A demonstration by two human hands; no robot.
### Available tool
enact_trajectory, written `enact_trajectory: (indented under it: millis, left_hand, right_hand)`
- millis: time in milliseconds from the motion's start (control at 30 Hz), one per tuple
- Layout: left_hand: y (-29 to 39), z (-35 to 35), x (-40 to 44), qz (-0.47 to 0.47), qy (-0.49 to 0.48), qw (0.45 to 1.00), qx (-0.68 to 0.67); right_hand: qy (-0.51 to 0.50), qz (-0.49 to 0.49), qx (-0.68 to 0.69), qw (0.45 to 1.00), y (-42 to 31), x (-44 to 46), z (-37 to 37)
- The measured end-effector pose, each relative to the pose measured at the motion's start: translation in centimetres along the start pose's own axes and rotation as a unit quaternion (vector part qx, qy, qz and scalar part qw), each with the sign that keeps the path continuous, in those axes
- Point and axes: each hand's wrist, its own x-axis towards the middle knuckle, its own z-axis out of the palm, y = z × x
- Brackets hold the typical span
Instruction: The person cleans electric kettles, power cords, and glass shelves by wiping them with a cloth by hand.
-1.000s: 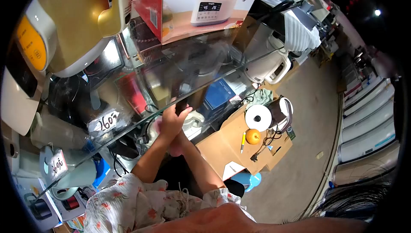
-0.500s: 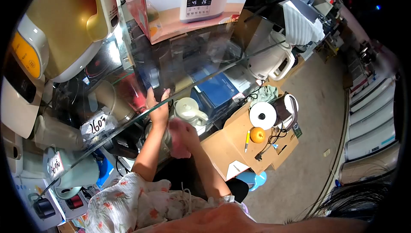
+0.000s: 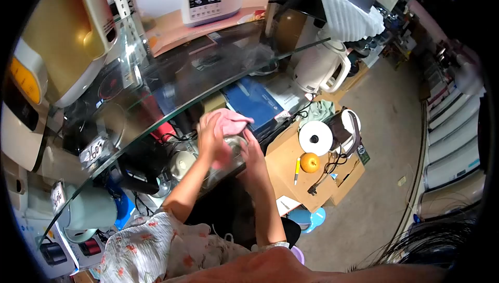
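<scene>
My left hand is closed on a bunched pink cloth, just in front of the glass shelf edge. Part of the cloth hangs blurred below the fingers. Beside it, my right hand is raised with its fingers stretched toward the cloth's right end. A pale, shiny rounded thing shows between the hands; cloth and fingers hide most of it, and I cannot tell whether the right hand touches it. A cream rounded appliance part sits left of my left forearm, on the lower level.
A glass shelf crosses above the lower level. Behind the hands lies a blue box, near a white kettle. To the right, an open cardboard box carries a white lid, an orange fruit and a yellow pen.
The pink cloth has gone from my right hand to my left. My left hand has drawn back from the shelf edge, and my right hand has risen to the right. The view has shifted slightly.
</scene>
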Motion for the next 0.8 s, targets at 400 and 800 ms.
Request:
enact_trajectory:
  millis: [400,800]
  left_hand:
    - [-14.7,15.0,17.8,-0.143,0.003,0.901,0.411]
    - [-3.5,18.3,12.7,-0.019,-0.231,0.91,0.343]
  right_hand:
    - [0.088,0.075,-0.344,0.932,12.6,-16.1,-15.3]
    - [0.098,0.015,-0.21,0.973,10.5,-3.3,-18.5]
